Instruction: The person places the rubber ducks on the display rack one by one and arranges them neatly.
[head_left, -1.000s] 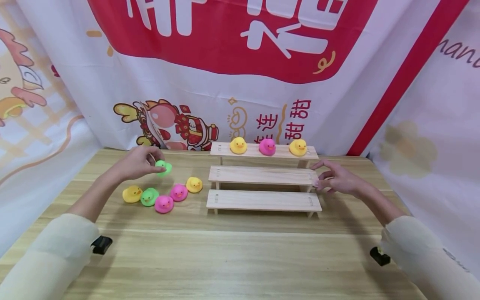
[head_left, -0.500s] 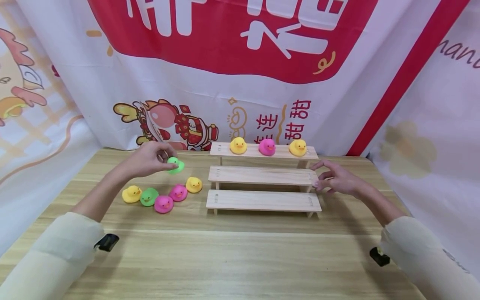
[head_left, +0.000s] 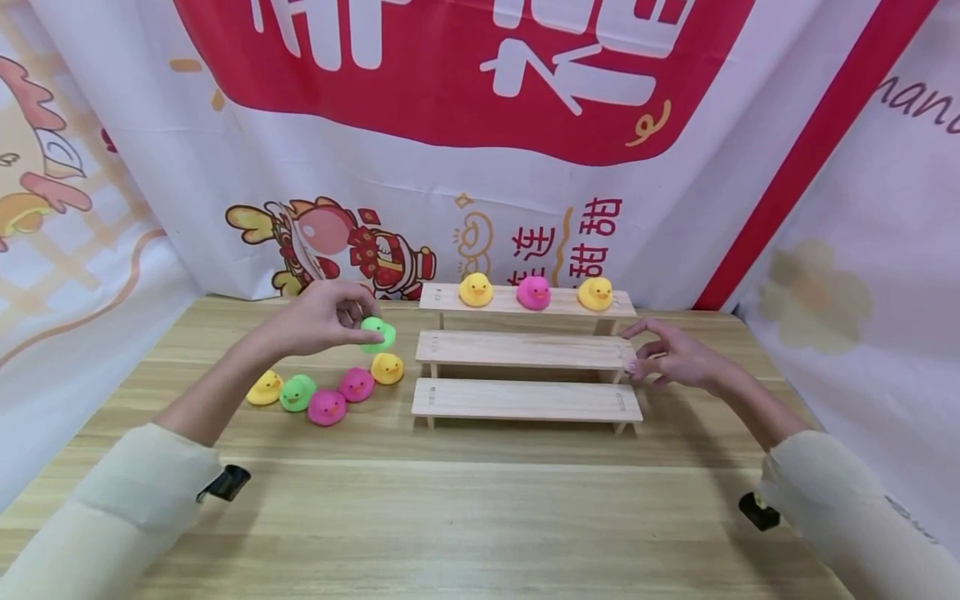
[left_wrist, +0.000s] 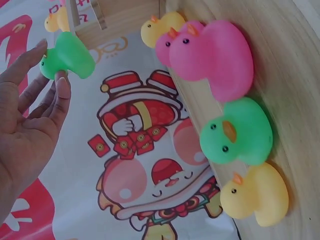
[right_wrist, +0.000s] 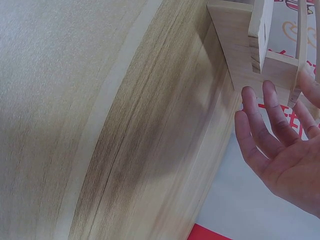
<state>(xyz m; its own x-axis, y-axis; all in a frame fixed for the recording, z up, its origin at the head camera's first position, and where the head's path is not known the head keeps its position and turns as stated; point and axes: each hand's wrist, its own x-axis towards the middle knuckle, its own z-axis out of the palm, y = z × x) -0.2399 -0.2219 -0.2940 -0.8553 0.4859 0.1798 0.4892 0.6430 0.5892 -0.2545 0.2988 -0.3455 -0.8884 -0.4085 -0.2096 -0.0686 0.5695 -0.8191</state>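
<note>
My left hand (head_left: 330, 318) pinches a green rubber duck (head_left: 378, 334) between thumb and fingertips, raised off the table. In the left wrist view the green duck (left_wrist: 72, 55) faces the palm side, gripped at its head and base. Below the hand, a yellow duck (head_left: 387, 369), two pink ducks (head_left: 327, 407), another green duck (head_left: 298, 393) and a second yellow duck (head_left: 265, 388) sit on the table. My right hand (head_left: 670, 354) holds the right end of the three-tier wooden stand (head_left: 525, 349) at its middle tier, thumb and index finger at the plank, other fingers loose.
Along the stand's top tier sit a yellow duck (head_left: 476, 290), a pink duck (head_left: 534, 293) and another yellow duck (head_left: 596, 294). Behind the stand hangs a printed cloth (head_left: 420, 192), close to the back edge of the wooden table (head_left: 465, 517).
My left hand has moved right with the green duck, from above the green and pink ducks to just behind the right-hand yellow duck. My right hand has stayed at the stand.
</note>
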